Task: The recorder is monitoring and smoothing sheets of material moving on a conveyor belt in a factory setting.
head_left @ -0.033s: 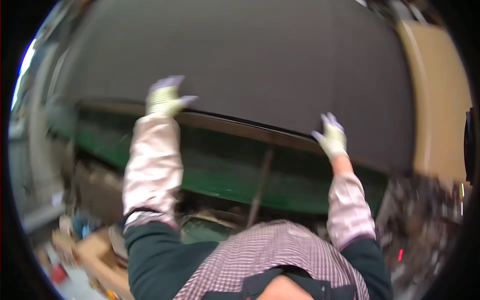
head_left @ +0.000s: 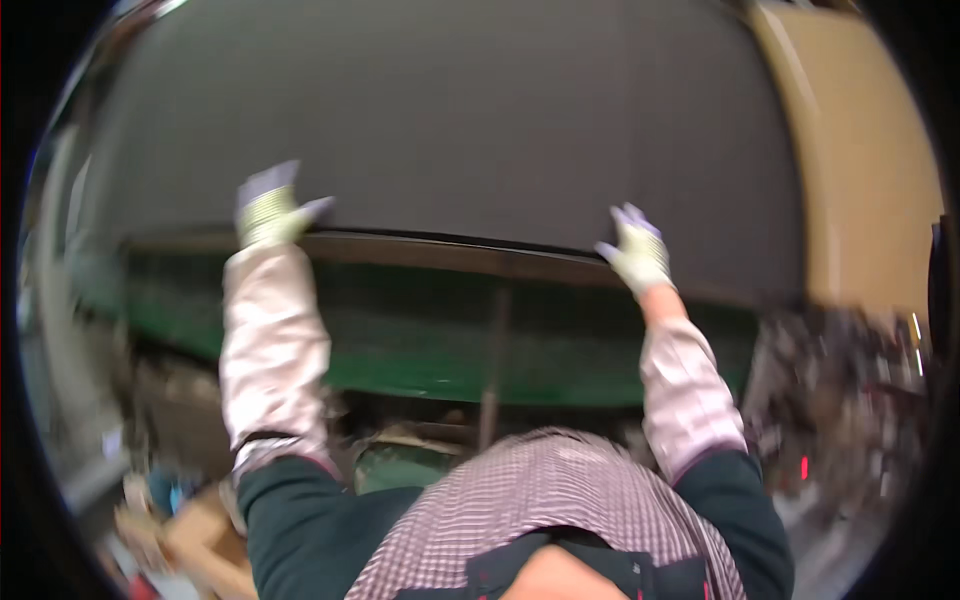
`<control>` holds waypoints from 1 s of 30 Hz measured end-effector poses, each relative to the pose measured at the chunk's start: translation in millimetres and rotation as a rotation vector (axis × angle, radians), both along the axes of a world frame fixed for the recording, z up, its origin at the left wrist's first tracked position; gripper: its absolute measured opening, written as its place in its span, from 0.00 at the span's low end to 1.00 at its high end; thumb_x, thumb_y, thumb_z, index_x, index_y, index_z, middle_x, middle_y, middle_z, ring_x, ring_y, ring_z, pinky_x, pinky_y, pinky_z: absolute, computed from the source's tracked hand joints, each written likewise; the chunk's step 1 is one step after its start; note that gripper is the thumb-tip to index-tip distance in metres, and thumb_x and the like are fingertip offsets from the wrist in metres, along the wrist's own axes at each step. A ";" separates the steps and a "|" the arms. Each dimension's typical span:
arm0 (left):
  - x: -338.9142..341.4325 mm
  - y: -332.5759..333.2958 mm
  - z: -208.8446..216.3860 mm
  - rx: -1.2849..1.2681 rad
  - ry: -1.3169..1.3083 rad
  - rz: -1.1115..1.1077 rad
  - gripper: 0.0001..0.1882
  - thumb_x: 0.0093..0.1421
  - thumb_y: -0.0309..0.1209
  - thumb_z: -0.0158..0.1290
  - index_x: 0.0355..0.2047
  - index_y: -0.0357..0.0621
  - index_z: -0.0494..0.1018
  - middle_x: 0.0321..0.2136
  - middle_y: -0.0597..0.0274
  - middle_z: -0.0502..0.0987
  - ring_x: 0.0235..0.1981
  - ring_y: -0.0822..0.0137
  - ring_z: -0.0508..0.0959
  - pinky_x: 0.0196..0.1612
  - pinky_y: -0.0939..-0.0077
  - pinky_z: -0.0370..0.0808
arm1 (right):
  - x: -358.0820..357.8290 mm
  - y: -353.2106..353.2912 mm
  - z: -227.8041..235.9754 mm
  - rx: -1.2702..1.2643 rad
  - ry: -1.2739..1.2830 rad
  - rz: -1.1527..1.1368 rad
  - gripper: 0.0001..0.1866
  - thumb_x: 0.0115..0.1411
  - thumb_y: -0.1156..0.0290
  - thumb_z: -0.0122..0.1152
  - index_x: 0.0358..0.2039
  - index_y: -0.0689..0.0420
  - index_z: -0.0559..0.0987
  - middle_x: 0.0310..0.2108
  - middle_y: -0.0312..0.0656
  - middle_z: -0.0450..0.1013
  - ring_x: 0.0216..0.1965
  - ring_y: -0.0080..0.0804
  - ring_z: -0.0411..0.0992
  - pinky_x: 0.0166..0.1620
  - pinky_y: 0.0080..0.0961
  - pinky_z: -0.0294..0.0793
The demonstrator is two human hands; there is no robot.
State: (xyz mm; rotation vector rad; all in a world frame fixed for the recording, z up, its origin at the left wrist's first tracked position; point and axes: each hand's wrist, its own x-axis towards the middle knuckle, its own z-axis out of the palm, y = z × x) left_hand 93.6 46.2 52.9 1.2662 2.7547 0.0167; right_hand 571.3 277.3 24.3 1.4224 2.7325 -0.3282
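A wide dark grey sheet or panel [head_left: 470, 120] with a smooth surface fills the upper part of the view. Near its front edge, my left hand [head_left: 268, 208] lies with fingers stretched and thumb pointing right. My right hand [head_left: 637, 248] rests farther right by the same edge, fingers apart. Both wear pale yellow-green gloves with purple fingertips. Neither hand holds anything that I can see. Slight blur hides how firmly the fingertips touch the surface.
Below the sheet's edge runs a green panel [head_left: 420, 370] with an upright post [head_left: 490, 390] in front. A tan board [head_left: 860, 150] stands at the right. Cardboard boxes [head_left: 205, 540] lie at lower left, and blurred dark clutter [head_left: 840, 410] fills the lower right.
The whole view has shifted, so the sheet and both hands appear farther left and the edge looks more level. Against the sheet, my hands stay in about the same places.
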 end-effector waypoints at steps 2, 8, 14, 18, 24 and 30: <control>-6.6 -3.4 -18.5 -0.019 -0.054 0.043 0.49 0.48 0.59 0.65 0.65 0.47 0.64 0.63 0.41 0.66 0.63 0.42 0.65 0.66 0.54 0.63 | 23.6 10.7 -2.2 0.004 -0.065 -0.070 0.33 0.51 0.62 0.69 0.58 0.53 0.73 0.62 0.50 0.65 0.59 0.52 0.69 0.59 0.45 0.72; -50.1 -11.3 -81.0 0.087 0.072 -0.059 0.48 0.47 0.41 0.72 0.68 0.63 0.61 0.66 0.43 0.62 0.64 0.44 0.65 0.67 0.56 0.64 | 53.4 50.3 -12.4 -0.174 -0.417 -0.487 0.36 0.59 0.71 0.60 0.68 0.52 0.59 0.69 0.48 0.54 0.68 0.47 0.58 0.66 0.42 0.65; -13.0 16.3 -66.3 -0.068 -0.101 -0.123 0.52 0.46 0.40 0.73 0.69 0.70 0.57 0.71 0.50 0.54 0.68 0.47 0.61 0.69 0.59 0.62 | 116.2 85.5 -12.6 -0.185 -0.297 -0.712 0.37 0.58 0.76 0.59 0.67 0.56 0.59 0.69 0.57 0.53 0.70 0.52 0.55 0.68 0.42 0.62; 43.6 55.3 -40.4 -0.307 -0.139 -0.180 0.55 0.44 0.38 0.74 0.70 0.70 0.56 0.70 0.51 0.54 0.68 0.49 0.60 0.67 0.61 0.68 | 168.7 115.2 -19.9 -0.102 -0.425 -0.739 0.33 0.66 0.71 0.54 0.69 0.56 0.56 0.71 0.51 0.51 0.71 0.47 0.54 0.67 0.42 0.63; 142.7 106.6 -10.7 -0.403 -0.152 -0.273 0.55 0.44 0.37 0.74 0.70 0.69 0.56 0.69 0.52 0.55 0.65 0.49 0.62 0.67 0.61 0.68 | 250.7 156.8 -24.8 0.001 -0.462 -0.796 0.30 0.64 0.67 0.56 0.66 0.56 0.63 0.65 0.51 0.62 0.65 0.46 0.62 0.64 0.42 0.64; 226.5 151.0 -1.3 -0.397 -0.159 -0.396 0.54 0.43 0.38 0.74 0.69 0.68 0.58 0.66 0.50 0.58 0.64 0.49 0.63 0.66 0.61 0.69 | 282.9 134.5 -24.0 0.380 -0.185 -0.568 0.27 0.52 0.66 0.64 0.55 0.54 0.75 0.57 0.45 0.70 0.61 0.41 0.67 0.66 0.48 0.58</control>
